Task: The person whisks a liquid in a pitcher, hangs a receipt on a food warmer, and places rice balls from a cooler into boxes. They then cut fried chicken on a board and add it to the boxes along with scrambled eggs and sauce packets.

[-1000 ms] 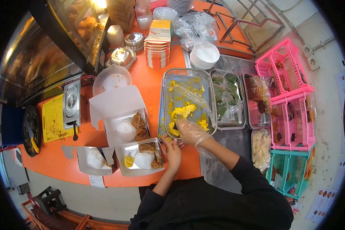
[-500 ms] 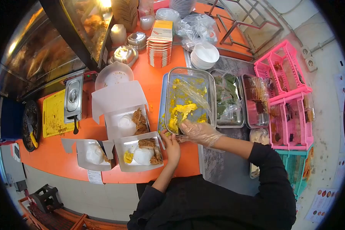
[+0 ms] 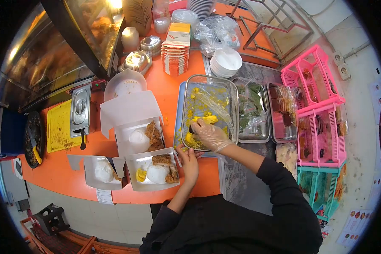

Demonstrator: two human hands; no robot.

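Note:
My right hand [image 3: 208, 134], in a clear plastic glove, reaches into the near part of a metal tray [image 3: 235, 101]. Its fingers are closed around a dark thing beside yellow crumbly food [image 3: 207, 119]; I cannot make out what that dark thing is. My bare left hand [image 3: 189, 164] is at the tray's near left corner, fingers apart, close to the right side of a white box [image 3: 134, 180]. In this box are white rice [image 3: 157, 173], fried brown pieces [image 3: 162, 160] and a little yellow food [image 3: 141, 174]. Under the metal tray lies a blue tray [image 3: 178, 122].
Two more open boxes, a larger one [image 3: 133, 111] and a smaller one [image 3: 89, 175], hold rice and fried food. To the right stand a tray of green leaves [image 3: 253, 101], pink baskets [image 3: 319, 127] and a teal basket [image 3: 319, 186]. White bowls [image 3: 227, 61] are stacked behind.
My right hand has moved up and left, further into the metal tray and over the yellow food. The left hand stays near the tray's corner.

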